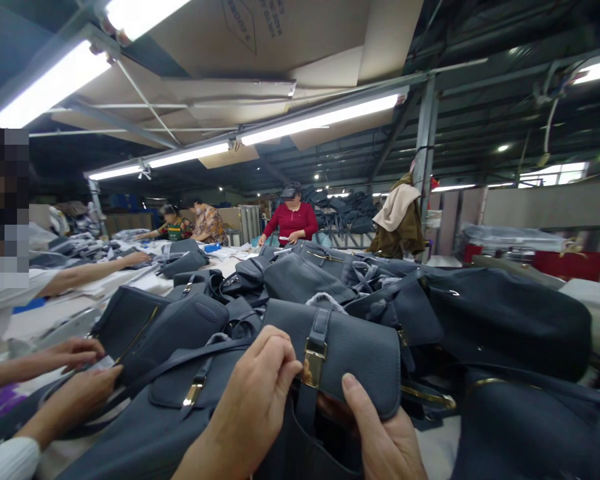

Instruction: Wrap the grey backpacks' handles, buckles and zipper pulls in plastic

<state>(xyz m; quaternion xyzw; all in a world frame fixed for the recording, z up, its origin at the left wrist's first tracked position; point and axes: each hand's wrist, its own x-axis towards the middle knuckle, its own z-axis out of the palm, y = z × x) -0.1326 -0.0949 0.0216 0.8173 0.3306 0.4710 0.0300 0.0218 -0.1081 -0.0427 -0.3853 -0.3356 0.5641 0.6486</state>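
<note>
A dark blue-grey bag flap (363,347) with a strap and a gold buckle (314,363) lies in front of me. My left hand (260,380) is closed, thumb and fingers pinched at the buckle's left edge. My right hand (383,427) grips the flap's lower edge, its thumb on top and its fingers hidden underneath. Below the flap, the bag's opening shows dark. To the left lies another bag (193,373) with a smaller gold buckle.
Many dark bags are heaped across the table, with a large one (505,320) at right. At left, a co-worker's hands (80,387) hold a zipped bag (130,330). Farther back, a person in red (291,220) stands behind the heap, near a metal post (424,140).
</note>
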